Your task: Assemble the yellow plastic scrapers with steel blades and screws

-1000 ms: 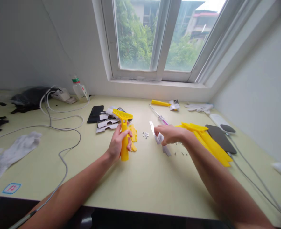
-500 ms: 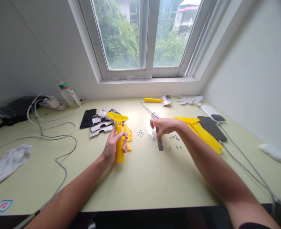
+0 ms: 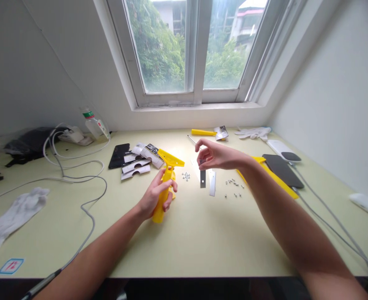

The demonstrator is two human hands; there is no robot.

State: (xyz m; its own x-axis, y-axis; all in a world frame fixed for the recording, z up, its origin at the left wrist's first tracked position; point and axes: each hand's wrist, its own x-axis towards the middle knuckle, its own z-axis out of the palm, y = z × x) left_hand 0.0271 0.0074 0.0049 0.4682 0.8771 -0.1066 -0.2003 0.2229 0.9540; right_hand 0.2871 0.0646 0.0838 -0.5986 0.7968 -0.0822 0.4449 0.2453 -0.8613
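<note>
My left hand [image 3: 152,196] is wrapped round a yellow plastic scraper handle [image 3: 170,158], its wide triangular head tilted up to the right. Between the fingertips of my right hand [image 3: 219,154] hangs a dark flat metal blade [image 3: 203,179] with a small hole near its lower end. It is held above the table. Another metal blade [image 3: 213,183] lies just to its right. Small nuts [image 3: 186,176] are clustered between my hands, and several short screws [image 3: 234,183] are scattered on the right. Yellow plastic pieces [image 3: 173,193] lie partly hidden behind my left hand.
Printed card sleeves [image 3: 136,168] and a black phone [image 3: 119,156] lie at left. At the back are a screwdriver [image 3: 194,141], partly covered, another yellow handle [image 3: 203,132] and a glove [image 3: 254,133]. Yellow parts [image 3: 280,181] rest at right. Cables [image 3: 90,210] cross the left side.
My right hand has lifted the dark blade off the table, uncovering the other blade. My left hand has turned the scraper handle so it leans to the right.
</note>
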